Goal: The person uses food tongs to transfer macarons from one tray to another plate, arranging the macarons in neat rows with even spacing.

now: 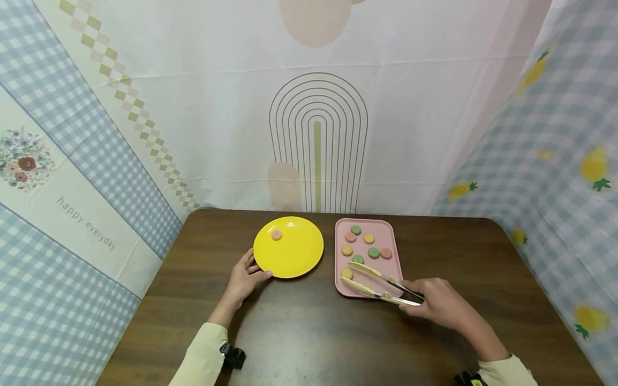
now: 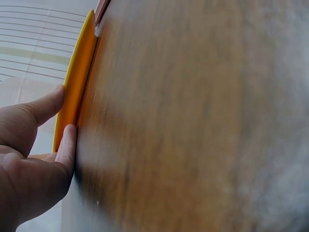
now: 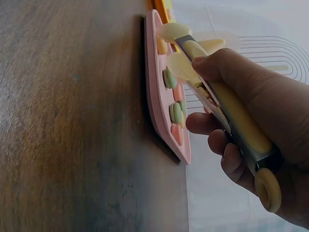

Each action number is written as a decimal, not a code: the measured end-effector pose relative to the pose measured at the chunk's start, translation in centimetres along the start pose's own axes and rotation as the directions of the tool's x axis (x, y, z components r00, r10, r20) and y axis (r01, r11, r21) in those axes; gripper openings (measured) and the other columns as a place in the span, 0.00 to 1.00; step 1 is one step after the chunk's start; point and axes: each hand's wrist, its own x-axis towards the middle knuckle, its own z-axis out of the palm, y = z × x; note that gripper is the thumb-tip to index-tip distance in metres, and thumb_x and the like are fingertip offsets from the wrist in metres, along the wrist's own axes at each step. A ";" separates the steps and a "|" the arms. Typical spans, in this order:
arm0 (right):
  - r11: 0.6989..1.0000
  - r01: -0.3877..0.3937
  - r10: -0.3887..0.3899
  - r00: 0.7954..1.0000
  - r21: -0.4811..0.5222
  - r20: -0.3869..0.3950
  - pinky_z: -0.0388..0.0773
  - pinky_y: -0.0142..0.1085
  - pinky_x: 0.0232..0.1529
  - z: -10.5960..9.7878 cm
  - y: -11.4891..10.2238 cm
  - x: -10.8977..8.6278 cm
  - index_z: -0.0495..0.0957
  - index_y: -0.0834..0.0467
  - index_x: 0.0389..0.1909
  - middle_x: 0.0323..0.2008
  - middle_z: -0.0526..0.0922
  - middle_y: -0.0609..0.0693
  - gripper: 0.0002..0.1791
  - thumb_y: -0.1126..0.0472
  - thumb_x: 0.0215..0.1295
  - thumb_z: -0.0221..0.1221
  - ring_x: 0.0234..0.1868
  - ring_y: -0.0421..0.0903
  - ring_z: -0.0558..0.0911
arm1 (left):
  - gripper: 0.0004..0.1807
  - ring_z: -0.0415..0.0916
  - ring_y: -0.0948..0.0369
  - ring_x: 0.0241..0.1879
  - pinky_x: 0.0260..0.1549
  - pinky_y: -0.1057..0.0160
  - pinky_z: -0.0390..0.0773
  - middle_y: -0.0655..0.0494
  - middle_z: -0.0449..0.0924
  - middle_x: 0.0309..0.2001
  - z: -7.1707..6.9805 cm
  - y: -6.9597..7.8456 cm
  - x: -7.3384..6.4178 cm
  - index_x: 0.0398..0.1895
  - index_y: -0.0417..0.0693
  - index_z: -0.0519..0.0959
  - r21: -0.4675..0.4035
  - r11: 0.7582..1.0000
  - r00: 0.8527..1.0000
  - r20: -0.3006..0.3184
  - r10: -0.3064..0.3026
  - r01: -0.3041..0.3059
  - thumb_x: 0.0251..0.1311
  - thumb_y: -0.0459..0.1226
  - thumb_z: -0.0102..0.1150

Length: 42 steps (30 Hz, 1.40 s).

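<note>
From the head view, holds tongs in the right hand, just beside the near right corner of the pink tray, with pale tips apart above the tray's near left part. Frames a yellow macaron between those tips; cannot tell whether touching. Counts seven more macarons on the tray, in green, pink and yellow. Left of the tray, grips the rim of a yellow plate with the left hand, on the side away from the tray; sees one pink macaron towards the plate's far left. Judging by size, probably weighs very little; if real, may crack under a hard squeeze, so calls for a light pinch across the rounded sides.

From the left wrist view, rests thumb on the plate's upper rim and fingers against the outer wall, beyond the tray's left side. Looks glossy and stiff, so likely slides easily on the wooden table; best held by the rim.

From the right wrist view, clasps the tongs behind the tips, thumb on one arm, fingers along the other. Shows tips apart over the tray, with nothing clearly clamped. Likely feels springy; best squeezed midway along both arms.
</note>
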 end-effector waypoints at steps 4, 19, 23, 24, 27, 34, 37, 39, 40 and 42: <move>1.000 -0.004 0.004 1.000 -0.005 0.007 0.72 0.33 0.27 0.0 -0.1 -0.2 0.86 0.63 0.53 0.37 0.90 0.48 0.28 0.48 0.56 0.75 0.29 0.34 0.75 | 0.53 0.71 0.44 0.67 0.52 0.59 0.83 0.41 0.55 0.79 0.0 0.0 -0.1 0.83 0.44 0.48 -0.002 1.000 1.000 0.001 -0.001 0.001 0.62 0.33 0.71; 0.999 -0.009 0.007 0.998 0.051 0.056 0.67 0.29 0.24 0.5 0.5 -0.4 0.85 0.63 0.55 0.32 0.87 0.44 0.27 0.48 0.62 0.71 0.23 0.31 0.68 | 0.52 0.72 0.44 0.67 0.53 0.57 0.83 0.40 0.57 0.78 0.2 0.1 0.1 0.83 0.44 0.49 -0.004 1.000 1.000 -0.012 0.001 -0.001 0.61 0.33 0.71; 0.996 -0.027 0.021 0.998 0.083 0.067 0.65 0.28 0.22 0.6 0.6 -0.4 0.85 0.63 0.56 0.31 0.86 0.44 0.28 0.47 0.62 0.71 0.21 0.30 0.66 | 0.52 0.71 0.42 0.67 0.54 0.56 0.82 0.39 0.56 0.78 0.1 0.0 0.2 0.83 0.43 0.48 0.007 1.000 1.000 -0.013 -0.005 0.005 0.62 0.33 0.71; 0.995 -0.031 0.025 0.997 0.090 0.068 0.65 0.28 0.21 0.7 0.6 -0.4 0.85 0.63 0.56 0.30 0.85 0.43 0.28 0.47 0.62 0.71 0.21 0.30 0.65 | 0.52 0.70 0.42 0.68 0.54 0.55 0.82 0.38 0.56 0.78 0.1 0.1 0.1 0.83 0.43 0.48 0.010 1.000 1.000 -0.012 -0.010 0.010 0.62 0.32 0.70; 0.994 -0.041 0.034 0.997 0.103 0.063 0.64 0.28 0.20 0.9 0.7 -0.5 0.85 0.63 0.56 0.26 0.82 0.40 0.28 0.48 0.63 0.70 0.19 0.30 0.63 | 0.51 0.69 0.40 0.68 0.55 0.54 0.82 0.36 0.55 0.78 0.1 1.3 -0.4 0.82 0.40 0.47 0.023 1.000 1.000 -0.002 -0.021 0.021 0.63 0.31 0.69; 0.996 0.002 0.004 0.998 0.085 -0.067 0.65 0.27 0.20 1.0 0.8 -0.6 0.87 0.62 0.52 0.28 0.85 0.41 0.26 0.49 0.59 0.74 0.19 0.29 0.65 | 0.51 0.70 0.42 0.68 0.54 0.56 0.82 0.38 0.56 0.78 0.0 1.1 -0.6 0.82 0.41 0.48 0.024 1.000 1.000 -0.008 -0.012 0.012 0.63 0.32 0.69; 0.996 0.009 -0.001 0.996 0.088 -0.092 0.65 0.27 0.19 0.7 0.6 -0.1 0.87 0.62 0.52 0.27 0.86 0.42 0.26 0.49 0.58 0.74 0.19 0.29 0.65 | 0.52 0.71 0.44 0.67 0.54 0.56 0.82 0.41 0.56 0.78 -0.1 -0.3 0.0 0.83 0.44 0.49 0.020 1.000 1.000 -0.020 -0.012 0.012 0.62 0.34 0.71; 0.995 -0.008 0.016 0.997 0.100 -0.079 0.64 0.28 0.19 0.3 0.3 0.3 0.86 0.64 0.54 0.30 0.88 0.45 0.28 0.48 0.59 0.73 0.19 0.30 0.64 | 0.52 0.71 0.45 0.67 0.54 0.56 0.82 0.42 0.56 0.79 -0.1 -0.3 0.0 0.83 0.46 0.49 0.014 1.000 1.000 -0.022 -0.020 0.020 0.62 0.34 0.71; 0.994 -0.016 0.023 0.997 0.105 -0.068 0.64 0.28 0.19 0.0 0.2 0.6 0.85 0.64 0.54 0.31 0.88 0.46 0.28 0.48 0.60 0.73 0.19 0.30 0.64 | 0.52 0.72 0.45 0.67 0.54 0.56 0.82 0.42 0.57 0.79 0.0 -0.4 0.1 0.83 0.46 0.49 0.011 1.000 1.000 -0.021 -0.018 0.019 0.62 0.34 0.71; 0.994 -0.022 0.029 0.998 0.105 -0.064 0.64 0.28 0.19 -0.5 -0.1 1.2 0.85 0.65 0.55 0.34 0.89 0.50 0.28 0.49 0.60 0.73 0.18 0.30 0.64 | 0.52 0.71 0.45 0.67 0.55 0.55 0.82 0.42 0.56 0.79 0.0 -0.4 0.2 0.83 0.46 0.49 0.012 1.000 1.000 -0.014 -0.012 0.012 0.62 0.34 0.71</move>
